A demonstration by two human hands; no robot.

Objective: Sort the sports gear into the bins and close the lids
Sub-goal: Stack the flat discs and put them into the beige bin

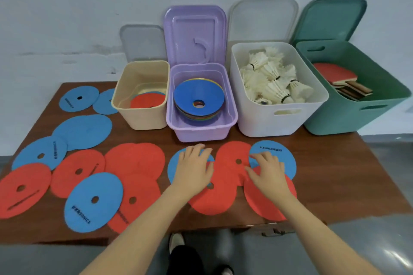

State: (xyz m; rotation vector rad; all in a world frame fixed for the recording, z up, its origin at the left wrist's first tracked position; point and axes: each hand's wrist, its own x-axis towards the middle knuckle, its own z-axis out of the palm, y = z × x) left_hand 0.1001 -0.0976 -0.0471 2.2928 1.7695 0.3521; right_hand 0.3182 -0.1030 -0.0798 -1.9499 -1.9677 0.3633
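Both hands are lying palm-down on a cluster of flat foam discs at the near middle of the brown table (335, 163). The left hand (193, 168) is resting with its fingers (196, 149) spread apart and flat, covering most of a blue disc (173, 168) and reaching onto the red disc (212, 198) that is overlapping it; nothing is being gripped. The right hand (268, 173) is also lying with its fingers (260, 158) splayed, the tips pressing where a red disc with a centre hole (232, 161) is meeting a blue printed disc (279, 152), while the palm is covering another red disc (263, 203). Whether any fingertip is hooking under an edge cannot be told.

More red and blue discs are lying scattered over the left half of the table, several overlapping.

Along the far edge four bins are standing side by side, all open. The beige bin (143, 118) is holding a few flat discs, red on top. The purple bin (201, 134), its lid (195, 33) standing upright behind, is holding a stack of blue cones (199, 97). The white bin (279, 123) is filled with shuttlecocks (272, 78), and the green bin (357, 118) is holding table-tennis paddles (339, 76), its lid (333, 20) leaning against the wall.
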